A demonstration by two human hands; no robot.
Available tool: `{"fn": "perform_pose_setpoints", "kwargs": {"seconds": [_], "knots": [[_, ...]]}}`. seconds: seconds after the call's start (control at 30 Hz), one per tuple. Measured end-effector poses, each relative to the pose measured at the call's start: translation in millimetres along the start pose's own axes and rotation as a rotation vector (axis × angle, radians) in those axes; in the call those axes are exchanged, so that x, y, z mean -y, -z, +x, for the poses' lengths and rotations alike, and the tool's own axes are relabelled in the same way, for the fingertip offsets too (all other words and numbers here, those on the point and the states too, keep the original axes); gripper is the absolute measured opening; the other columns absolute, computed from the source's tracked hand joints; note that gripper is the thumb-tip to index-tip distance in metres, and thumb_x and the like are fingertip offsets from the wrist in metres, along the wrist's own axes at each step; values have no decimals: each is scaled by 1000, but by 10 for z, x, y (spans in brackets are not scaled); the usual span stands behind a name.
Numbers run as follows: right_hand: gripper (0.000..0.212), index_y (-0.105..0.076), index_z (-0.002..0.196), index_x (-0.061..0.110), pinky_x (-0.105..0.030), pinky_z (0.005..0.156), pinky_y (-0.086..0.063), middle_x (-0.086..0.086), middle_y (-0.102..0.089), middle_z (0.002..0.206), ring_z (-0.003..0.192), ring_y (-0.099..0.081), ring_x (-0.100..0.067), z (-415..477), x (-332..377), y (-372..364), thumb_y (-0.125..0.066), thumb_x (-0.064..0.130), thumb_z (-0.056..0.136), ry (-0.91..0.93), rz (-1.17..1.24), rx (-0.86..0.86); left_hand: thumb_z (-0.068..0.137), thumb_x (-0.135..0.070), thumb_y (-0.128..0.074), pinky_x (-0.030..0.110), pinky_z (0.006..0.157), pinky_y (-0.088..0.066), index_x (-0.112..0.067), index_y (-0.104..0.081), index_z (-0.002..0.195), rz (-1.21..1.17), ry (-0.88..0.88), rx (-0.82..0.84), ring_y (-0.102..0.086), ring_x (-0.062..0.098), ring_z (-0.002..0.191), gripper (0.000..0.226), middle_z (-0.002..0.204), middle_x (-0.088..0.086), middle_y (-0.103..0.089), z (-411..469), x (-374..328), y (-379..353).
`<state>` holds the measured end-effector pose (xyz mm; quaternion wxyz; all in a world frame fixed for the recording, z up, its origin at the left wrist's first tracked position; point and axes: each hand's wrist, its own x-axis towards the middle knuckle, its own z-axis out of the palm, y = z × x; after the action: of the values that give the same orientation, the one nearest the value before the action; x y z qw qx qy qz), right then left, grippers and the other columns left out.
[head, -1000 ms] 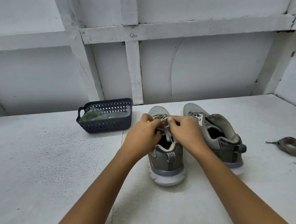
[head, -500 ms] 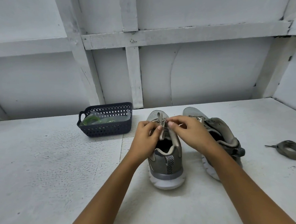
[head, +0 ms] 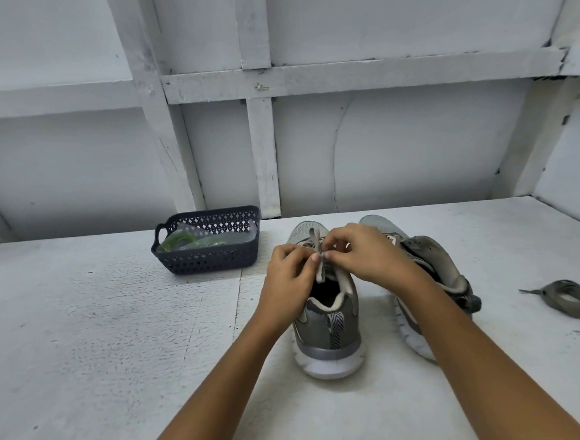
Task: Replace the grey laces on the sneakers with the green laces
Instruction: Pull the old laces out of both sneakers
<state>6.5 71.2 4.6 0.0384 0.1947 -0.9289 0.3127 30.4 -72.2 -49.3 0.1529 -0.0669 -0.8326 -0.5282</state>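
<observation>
Two grey sneakers stand on the white table, heels toward me. The left sneaker (head: 329,334) still carries its grey lace (head: 320,269). My left hand (head: 287,281) and my right hand (head: 366,255) meet above its tongue, and both pinch that lace at the same spot. The right sneaker (head: 433,271) leans outward, with no lace visible on it. A removed grey lace (head: 567,298) lies coiled on the table at the far right. Green laces (head: 180,243) in clear wrap lie inside the dark basket (head: 209,261).
The basket sits at the back of the table, left of the sneakers. A white panelled wall (head: 414,149) runs behind the table, and a side wall closes in at the right.
The view has tilted up slightly. My fingers have drawn the lace ends together above the tongue; the right sneaker has tipped outward a little.
</observation>
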Motion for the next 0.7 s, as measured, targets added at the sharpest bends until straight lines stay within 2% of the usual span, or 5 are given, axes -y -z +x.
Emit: {"fn": "perform_pose_setpoints", "kwargs": {"seconds": [0.13,0.33,0.47,0.57,0.7], "knots": [[12,-55,82,23,-27,62,-39,5,-56,71,69,-55,-17,5,-1,2,-52,16,92,-25,76,-145,97,-21,-49,15,94,-33,-22,-62,89,-38,12,-7,-49,9,105,15,108,1,-49,-11,18,-11],[24,-45,86,21,-19,35,-41,-5,-56,65,40,-59,-12,83,-29,367,-33,5,98,-302,854,-553,94,-14,-51,19,96,-38,-24,-61,83,-75,20,3,-51,9,104,17,110,0,-49,-39,18,-2],[32,-51,120,20,-27,44,-44,-9,-62,78,52,-56,-20,32,-119,222,-40,5,95,-289,547,-395,77,-18,-56,13,86,-38,-27,-53,73,-56,42,33,-49,2,94,11,104,-3,-46,-25,-25,41],[33,-54,122,23,-34,65,-45,-9,-63,86,73,-60,-26,-69,-105,-26,-50,13,91,-151,213,-159,81,-6,-60,0,76,-31,-26,-47,73,28,-5,-7,-45,-7,90,25,102,0,-44,17,-56,42],[36,-51,124,29,-29,81,-42,0,-50,105,90,-55,-19,-118,-72,-189,-54,21,89,-36,-30,-67,87,-6,-57,6,72,-37,-29,-44,75,-4,-61,-234,-51,-2,86,28,94,0,-50,106,-184,55]]}}
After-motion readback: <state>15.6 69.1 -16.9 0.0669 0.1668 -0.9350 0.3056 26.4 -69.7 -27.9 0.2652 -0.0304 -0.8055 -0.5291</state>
